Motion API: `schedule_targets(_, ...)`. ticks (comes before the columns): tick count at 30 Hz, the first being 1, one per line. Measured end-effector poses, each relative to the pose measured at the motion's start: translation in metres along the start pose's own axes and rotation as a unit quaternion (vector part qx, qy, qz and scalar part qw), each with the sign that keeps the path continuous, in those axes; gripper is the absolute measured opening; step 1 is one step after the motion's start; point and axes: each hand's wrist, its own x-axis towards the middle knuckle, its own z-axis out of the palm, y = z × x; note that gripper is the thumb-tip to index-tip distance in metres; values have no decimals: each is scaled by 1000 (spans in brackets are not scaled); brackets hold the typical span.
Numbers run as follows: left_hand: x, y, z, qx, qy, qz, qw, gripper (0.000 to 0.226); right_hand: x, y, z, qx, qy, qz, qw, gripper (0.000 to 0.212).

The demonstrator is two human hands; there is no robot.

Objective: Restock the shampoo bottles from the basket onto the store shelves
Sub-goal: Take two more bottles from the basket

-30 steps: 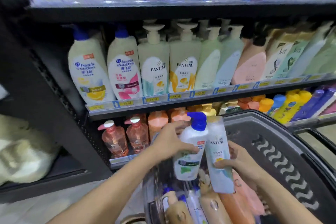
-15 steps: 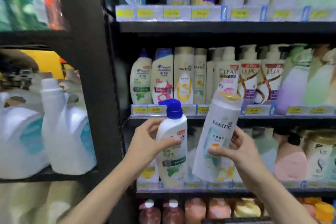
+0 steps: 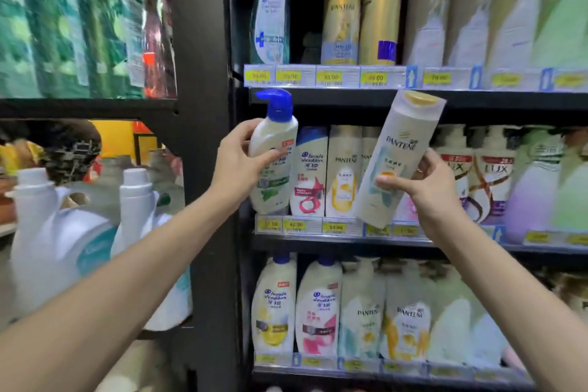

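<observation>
In the head view, the task seems to be in its early or middle part, as far as I can judge. No basket is visible, so I cannot tell how many bottles wait in it. Two bottles are in the hands and neither stands on a shelf yet.

The left hand [image 3: 237,165] has its fingers and thumb curled around the body of the Head & Shoulders pump bottle [image 3: 273,149]. This bottle is nearly upright, left of the frame centre, in front of the left end of the middle shelf [image 3: 305,226]. The right hand [image 3: 426,188] grips the lower half of the Pantene bottle [image 3: 397,162] between thumb and fingers. This bottle is tilted, with its gold cap toward the upper right.

For room, the front row of the middle shelf looks full: a red-label Head & Shoulders bottle [image 3: 308,175], a Pantene shelf bottle [image 3: 343,172] and Lux bottles [image 3: 491,169] stand close together. The left-end place is hidden behind the held pump bottle, so I cannot tell if it is free. The black upright post [image 3: 203,105] is just beside this bottle on the left. The blue pump head reaches the height of the upper shelf edge [image 3: 350,99], so I think the bottle must go lower before it goes in. On the top shelf a dark gap shows between the refill pouch [image 3: 270,9] and a gold Pantene bottle [image 3: 340,9].
</observation>
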Motion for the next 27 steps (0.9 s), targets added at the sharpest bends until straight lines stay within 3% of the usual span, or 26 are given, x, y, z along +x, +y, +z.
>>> schedule_targets(6,9,-17,18,21,26,2,999,48,5,6,-2,-44,2,0,999,57)
schedule_targets(17,17,-41,29,42,2,24,999,42,19,1,10,-134,-23,-18,990,59)
schedule_targets(27,15,-63,39,76,-1,-59,995,45,21,3,15,-124,-12,-10,992,55)
